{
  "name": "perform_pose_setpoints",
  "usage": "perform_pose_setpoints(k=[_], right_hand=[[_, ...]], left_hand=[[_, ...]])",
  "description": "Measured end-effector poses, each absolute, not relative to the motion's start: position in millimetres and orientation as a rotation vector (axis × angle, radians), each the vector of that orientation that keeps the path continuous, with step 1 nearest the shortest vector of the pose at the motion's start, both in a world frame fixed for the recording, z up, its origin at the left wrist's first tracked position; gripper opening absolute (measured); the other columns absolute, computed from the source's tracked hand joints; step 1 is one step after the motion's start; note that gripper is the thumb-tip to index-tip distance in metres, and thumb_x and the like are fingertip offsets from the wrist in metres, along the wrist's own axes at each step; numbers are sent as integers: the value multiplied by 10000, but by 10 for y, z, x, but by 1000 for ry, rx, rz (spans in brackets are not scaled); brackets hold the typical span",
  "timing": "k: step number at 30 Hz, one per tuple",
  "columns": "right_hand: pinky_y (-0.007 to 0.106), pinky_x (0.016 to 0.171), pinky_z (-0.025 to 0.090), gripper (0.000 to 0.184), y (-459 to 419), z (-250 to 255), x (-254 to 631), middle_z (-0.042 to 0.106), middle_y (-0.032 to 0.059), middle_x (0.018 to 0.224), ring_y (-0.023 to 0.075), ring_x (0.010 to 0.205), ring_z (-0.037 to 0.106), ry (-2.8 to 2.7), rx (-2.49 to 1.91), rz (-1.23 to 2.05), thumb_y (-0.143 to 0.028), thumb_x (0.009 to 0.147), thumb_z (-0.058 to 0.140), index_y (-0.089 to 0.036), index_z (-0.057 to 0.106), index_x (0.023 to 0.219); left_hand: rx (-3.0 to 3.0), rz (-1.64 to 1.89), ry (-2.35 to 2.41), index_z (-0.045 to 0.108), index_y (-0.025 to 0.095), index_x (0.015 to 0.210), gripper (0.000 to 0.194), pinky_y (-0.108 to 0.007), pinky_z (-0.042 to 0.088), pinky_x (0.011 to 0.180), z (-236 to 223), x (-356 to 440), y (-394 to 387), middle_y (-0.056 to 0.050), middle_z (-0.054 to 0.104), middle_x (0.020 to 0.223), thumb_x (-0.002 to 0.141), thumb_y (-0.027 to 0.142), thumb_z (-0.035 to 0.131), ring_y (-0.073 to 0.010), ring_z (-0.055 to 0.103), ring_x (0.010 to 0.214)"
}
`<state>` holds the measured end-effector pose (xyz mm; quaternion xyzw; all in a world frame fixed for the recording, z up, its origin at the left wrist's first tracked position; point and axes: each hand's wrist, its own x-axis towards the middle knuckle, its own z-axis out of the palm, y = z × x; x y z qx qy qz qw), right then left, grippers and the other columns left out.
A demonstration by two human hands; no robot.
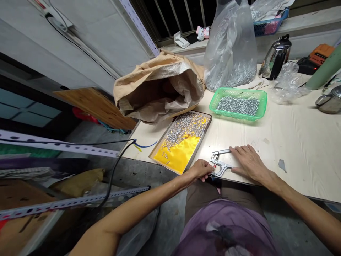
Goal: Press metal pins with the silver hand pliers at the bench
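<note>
Silver spring-loaded pliers (220, 170) lie at the table's front edge, with a coil spring and a small red piece near the jaw. My right hand (247, 163) grips their two spread handles, fingers on the upper one and thumb at the lower one. At the jaw end, my left hand (201, 169) is closed in a pinch beside the red piece; whatever lies between its fingertips is too small to make out. Left of the pliers is a shallow tray (193, 155) lined in yellow, holding many small metal pins (183, 128) mostly toward its far end.
A green basket (238, 116) of similar metal pieces stands farther back. Behind are an open brown paper sack (160, 96), a clear plastic bag (230, 46) of metal parts, and a kettle (277, 57). A black cable (114, 174) hangs off the left side.
</note>
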<state>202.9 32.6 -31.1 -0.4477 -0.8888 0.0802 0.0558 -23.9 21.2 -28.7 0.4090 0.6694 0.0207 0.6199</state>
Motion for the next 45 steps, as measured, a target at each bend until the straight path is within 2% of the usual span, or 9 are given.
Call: perform_pose_setpoints(k=[4,14,22,25,30,34,39,42,45], right_hand=[[487,955,343,640,267,-327,2027,590,126,1169,288,1044,517,-2656,-1379,212,-399,762,634,-190,401,1320],[505,1022,286,584,242,-407,2082,536,144,1258,299,1179,446,-2637,-1386,208,-448,768,627,-174,466,1258],[440,943,366,541,234,-328,2038,600,118,1126,271,1018,522,-2596,-1341,246,-355,755,673,-162,475,1220],[382,831,418,453,214,-294,2018,622,91,1021,248,911,535,-2581,-1319,288,-288,762,671,-181,496,1166],[343,752,426,353,184,-306,1999,620,85,969,238,871,532,-2565,-1285,329,-211,791,630,-183,506,1120],[357,786,434,444,166,-358,2003,618,94,1001,246,895,528,-2528,-1268,336,-210,804,612,-166,452,1215],[417,826,452,703,99,-418,2129,575,135,1107,286,969,518,-2495,-1374,315,-292,775,644,-139,289,1363],[441,804,463,663,60,-411,2213,562,144,1097,305,971,520,-2498,-1456,312,-350,779,631,-158,330,1338],[404,766,477,530,54,-390,2227,575,136,1017,284,921,524,-2543,-1446,339,-304,789,627,-143,425,1251]], left_hand=[[934,31,1563,508,146,593,249,-159,348,354,-274,-226,196,86,437,384,755,291,629,-51,406,309],[884,81,1582,498,145,598,270,-185,410,362,-291,-218,164,78,435,389,756,301,650,-66,423,305],[939,54,1593,527,144,655,260,-177,419,394,-264,-213,147,82,419,405,785,349,619,-60,420,337],[1242,52,1656,555,147,694,233,-203,452,489,-214,-249,90,42,502,504,812,345,582,-94,509,462],[2105,258,1552,589,165,910,129,-300,483,753,-176,-166,31,-54,622,905,855,275,550,-181,585,845],[2486,222,1171,506,149,1132,373,-392,436,930,-228,66,219,-127,557,1185,812,291,635,-256,501,1113],[2605,-13,968,379,142,1263,617,-381,447,893,-264,184,453,-127,534,1188,763,321,694,-257,510,1057],[2635,-56,957,342,131,1296,694,-386,444,862,-261,201,491,-131,526,1160,750,366,701,-262,501,1023],[2661,-53,881,409,101,1241,590,-377,434,848,-257,258,513,-131,538,1101,795,405,647,-257,487,995]])
